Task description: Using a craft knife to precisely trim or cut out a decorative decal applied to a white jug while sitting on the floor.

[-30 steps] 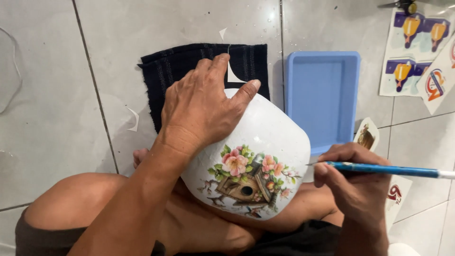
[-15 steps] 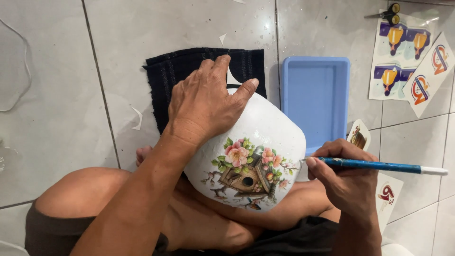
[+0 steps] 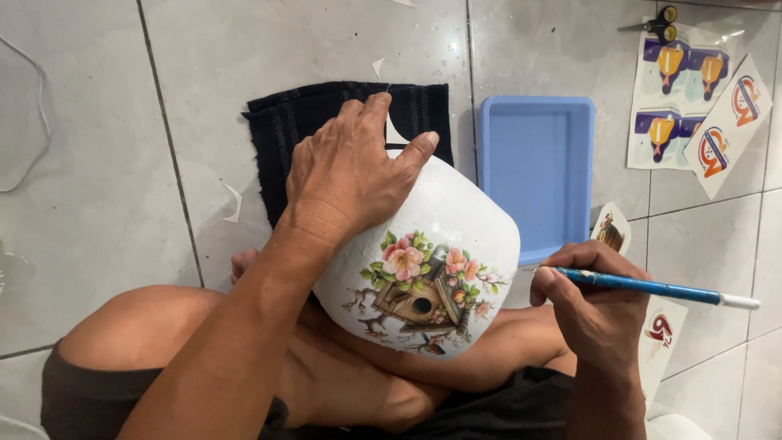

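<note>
A white rounded pot [image 3: 464, 220] rests on my crossed legs, with a picture of a birdhouse and pink flowers [image 3: 419, 285] on its near side. My left hand [image 3: 346, 171] lies spread over the top of the pot and holds it steady. My right hand [image 3: 590, 305] grips a blue-handled brush [image 3: 652, 287], held level just right of the pot. The brush tip points at the pot's right edge and is mostly hidden by my fingers.
A dark striped cloth [image 3: 318, 122] lies on the grey tiled floor beyond the pot. A shallow blue plastic tray [image 3: 538, 167] sits to its right. Printed sticker sheets [image 3: 692, 98] and small scissors [image 3: 664, 24] lie at the far right. More stickers [image 3: 664, 334] lie near my right hand.
The view has shifted slightly. My right hand with the brush has drawn a little away from the pot's edge. My left hand stays on top of the pot.
</note>
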